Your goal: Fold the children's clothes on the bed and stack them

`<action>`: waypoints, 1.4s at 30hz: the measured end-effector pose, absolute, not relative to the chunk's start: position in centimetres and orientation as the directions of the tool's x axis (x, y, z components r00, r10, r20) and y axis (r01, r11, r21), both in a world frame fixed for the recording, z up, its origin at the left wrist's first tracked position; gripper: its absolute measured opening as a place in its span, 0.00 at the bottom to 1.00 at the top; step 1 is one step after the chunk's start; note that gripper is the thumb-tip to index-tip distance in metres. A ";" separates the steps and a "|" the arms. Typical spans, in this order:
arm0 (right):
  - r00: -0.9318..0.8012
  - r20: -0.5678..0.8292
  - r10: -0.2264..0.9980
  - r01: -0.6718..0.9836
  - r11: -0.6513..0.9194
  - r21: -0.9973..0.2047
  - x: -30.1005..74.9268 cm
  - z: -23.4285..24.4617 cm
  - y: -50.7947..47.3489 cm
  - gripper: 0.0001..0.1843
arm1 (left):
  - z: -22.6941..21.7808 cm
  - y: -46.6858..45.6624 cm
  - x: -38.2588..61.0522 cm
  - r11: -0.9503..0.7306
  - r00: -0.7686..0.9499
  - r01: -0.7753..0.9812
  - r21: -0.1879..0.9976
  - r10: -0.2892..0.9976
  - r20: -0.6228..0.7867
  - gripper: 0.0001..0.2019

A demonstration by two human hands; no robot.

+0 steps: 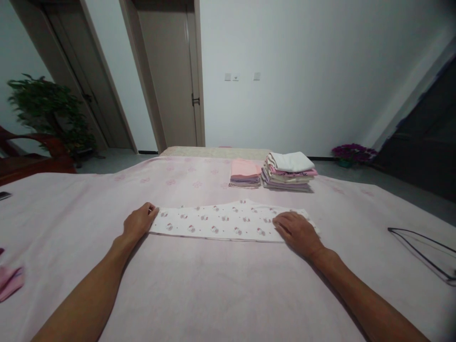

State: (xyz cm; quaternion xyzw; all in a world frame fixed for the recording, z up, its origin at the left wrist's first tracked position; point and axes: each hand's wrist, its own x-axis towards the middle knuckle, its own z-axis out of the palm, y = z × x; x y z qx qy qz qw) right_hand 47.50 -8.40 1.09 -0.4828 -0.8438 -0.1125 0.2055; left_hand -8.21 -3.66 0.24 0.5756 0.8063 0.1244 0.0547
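Observation:
A pair of white trousers (217,223) with a small printed figure pattern lies on the pink cloth, folded lengthwise into a long strip. At its left end my left hand (141,221) pinches the narrow leg hem between thumb and fingers. Over the right, wider end rests my right hand (297,232), its fingers laid on the fabric and the thumb a little apart. Part of that end is hidden beneath the right hand.
Beyond the trousers stand a short folded pile (245,173) with pink on top and a taller clothes stack (289,172) topped with white. A black hanger (420,251) lies at right. Pink clothing (10,282) and a phone-like object (4,195) sit at the left edge.

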 end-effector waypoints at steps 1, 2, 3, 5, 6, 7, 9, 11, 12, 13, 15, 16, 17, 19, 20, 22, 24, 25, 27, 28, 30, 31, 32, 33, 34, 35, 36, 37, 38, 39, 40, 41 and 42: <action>-0.473 0.453 0.755 0.832 0.553 -0.052 46.5 1.7 -8.9 0.13 | 0.2 -3.7 -8.2 0.312 -0.338 0.912 0.267 0.940 0.053 0.21; -0.493 0.450 0.745 0.805 0.587 -0.089 45.3 2.3 -9.3 0.12 | 0.2 -3.7 -8.2 0.318 -0.344 0.909 0.270 0.938 0.054 0.21; -0.513 0.446 0.733 0.778 0.617 -0.118 44.1 2.7 -9.8 0.11 | 0.2 -3.8 -8.2 0.322 -0.348 0.908 0.269 0.936 0.055 0.22; -0.556 0.422 0.716 0.731 0.663 -0.161 41.7 3.4 -10.5 0.09 | 0.3 -3.8 -8.1 0.327 -0.354 0.907 0.265 0.934 0.058 0.22; -0.576 0.406 0.709 0.715 0.678 -0.169 40.6 3.5 -10.7 0.08 | 0.3 -3.9 -8.0 0.327 -0.354 0.907 0.265 0.934 0.059 0.22; -0.595 0.385 0.705 0.707 0.687 -0.165 39.5 3.6 -10.9 0.07 | 0.3 -3.9 -8.0 0.325 -0.352 0.908 0.265 0.934 0.060 0.21; -0.623 0.347 0.701 0.708 0.694 -0.131 37.8 3.5 -11.1 0.06 | 0.4 -4.0 -7.9 0.321 -0.348 0.909 0.266 0.936 0.060 0.21; -0.634 0.330 0.700 0.720 0.690 -0.081 36.5 3.1 -10.9 0.09 | 0.5 -4.1 -7.9 0.312 -0.339 0.913 0.265 0.939 0.064 0.21; -0.634 0.331 0.699 0.726 0.685 -0.055 36.0 2.9 -10.8 0.10 | 0.5 -4.1 -7.9 0.310 -0.337 0.914 0.263 0.939 0.064 0.21; -0.632 0.339 0.697 0.733 0.679 -0.030 35.7 2.6 -10.7 0.11 | 0.5 -4.2 -7.9 0.309 -0.336 0.914 0.262 0.940 0.063 0.21; -0.627 0.364 0.689 0.743 0.669 0.013 35.2 2.0 -10.5 0.11 | 0.5 -4.2 -7.9 0.313 -0.339 0.914 0.258 0.939 0.060 0.21; -0.624 0.379 0.684 0.746 0.666 0.026 35.1 1.7 -10.4 0.11 | 0.5 -4.1 -7.9 0.315 -0.341 0.914 0.255 0.938 0.060 0.21; -0.620 0.394 0.678 0.747 0.664 0.031 35.1 1.5 -10.3 0.11 | 0.5 -4.1 -8.0 0.316 -0.341 0.914 0.253 0.938 0.060 0.21; -0.617 0.424 0.663 0.738 0.675 0.018 35.1 1.3 -10.3 0.11 | 0.5 -4.1 -8.0 0.316 -0.341 0.915 0.252 0.938 0.061 0.21; -0.617 0.435 0.656 0.729 0.684 0.004 35.2 1.3 -10.4 0.11 | 0.4 -4.1 -8.0 0.317 -0.342 0.914 0.253 0.938 0.062 0.21; -0.627 0.444 0.640 0.707 0.707 -0.021 35.4 1.3 -10.5 0.10 | 0.4 -4.1 -8.0 0.312 -0.338 0.916 0.253 0.939 0.065 0.21; -0.642 0.441 0.627 0.689 0.725 -0.028 35.6 1.4 -10.5 0.11 | 0.4 -4.1 -8.1 0.306 -0.333 0.919 0.250 0.940 0.071 0.21; -0.651 0.437 0.621 0.681 0.732 -0.027 35.7 1.5 -10.5 0.11 | 0.4 -4.0 -8.1 0.305 -0.332 0.919 0.249 0.940 0.075 0.21; -0.664 0.435 0.609 0.667 0.745 -0.024 35.8 1.4 -10.5 0.12 | 0.4 -4.1 -8.1 0.308 -0.336 0.918 0.251 0.938 0.079 0.21; -0.667 0.435 0.605 0.663 0.748 -0.023 35.9 1.4 -10.5 0.12 | 0.4 -4.1 -8.1 0.313 -0.342 0.915 0.255 0.936 0.080 0.21; -0.672 0.440 0.595 0.657 0.754 -0.016 35.9 1.2 -10.4 0.13 | 0.3 -4.1 -8.0 0.320 -0.351 0.909 0.267 0.933 0.080 0.21; -0.672 0.444 0.593 0.658 0.753 -0.011 35.9 1.2 -10.4 0.13 | 0.3 -4.2 -7.9 0.322 -0.355 0.905 0.277 0.932 0.078 0.21; -0.670 0.447 0.592 0.659 0.752 -0.008 35.9 1.1 -10.4 0.13 | 0.3 -4.2 -8.0 0.323 -0.359 0.899 0.295 0.930 0.076 0.21; -0.668 0.450 0.593 0.660 0.751 -0.010 35.8 1.1 -10.4 0.13 | 0.3 -4.2 -8.0 0.319 -0.360 0.892 0.321 0.930 0.077 0.22; -0.665 0.451 0.595 0.660 0.751 -0.016 35.8 1.1 -10.4 0.13 | 0.3 -4.1 -8.2 0.313 -0.360 0.883 0.350 0.930 0.079 0.23; -0.660 0.452 0.600 0.661 0.750 -0.030 35.8 1.2 -10.4 0.12 | 0.3 -4.1 -8.4 0.304 -0.359 0.874 0.379 0.930 0.081 0.24; -0.655 0.452 0.606 0.660 0.749 -0.047 35.8 1.2 -10.4 0.12 | 0.3 -4.0 -8.7 0.295 -0.356 0.865 0.406 0.931 0.084 0.24; -0.650 0.453 0.610 0.658 0.750 -0.067 35.7 1.3 -10.5 0.11 | 0.4 -3.9 -9.1 0.284 -0.350 0.857 0.430 0.933 0.084 0.23; -0.645 0.455 0.614 0.655 0.751 -0.085 35.7 1.3 -10.5 0.11 | 0.5 -3.7 -9.5 0.272 -0.341 0.851 0.450 0.937 0.078 0.22; -0.639 0.456 0.619 0.653 0.750 -0.103 35.7 1.4 -10.6 0.10 | 0.7 -3.6 -10.0 0.261 -0.328 0.843 0.470 0.942 0.065 0.20; -0.634 0.456 0.625 0.652 0.749 -0.120 35.6 1.4 -10.6 0.10 | 0.8 -3.5 -10.5 0.252 -0.315 0.833 0.493 0.948 0.047 0.19; -0.628 0.457 0.629 0.650 0.748 -0.136 35.6 1.4 -10.6 0.09 | 0.9 -3.5 -10.9 0.244 -0.300 0.819 0.519 0.954 0.025 0.17; -0.624 0.457 0.634 0.649 0.746 -0.149 35.6 1.4 -10.6 0.09 | 1.0 -3.5 -11.2 0.241 -0.288 0.803 0.545 0.958 0.000 0.17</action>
